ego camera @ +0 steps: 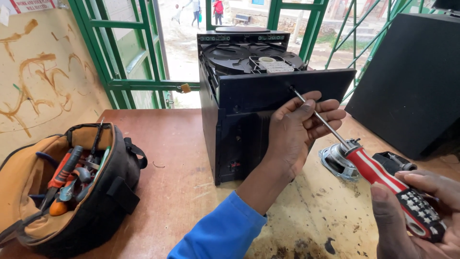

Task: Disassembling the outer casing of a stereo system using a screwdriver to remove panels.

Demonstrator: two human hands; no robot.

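A black electronic unit [249,96] with an open top and a disc tray stands on the brown table [182,158]. A long screwdriver [383,175] with a red, white and black handle has its tip against the unit's front panel. My right hand [414,216] grips the handle at the lower right. My left hand [299,129], in a blue sleeve, pinches the metal shaft near the panel and steadies it.
An open black and tan tool bag [72,187] holding several hand tools lies at the left. A small round speaker [338,160] lies behind the screwdriver. A large black speaker box [412,81] stands at the right. Green window bars [139,52] are behind the table.
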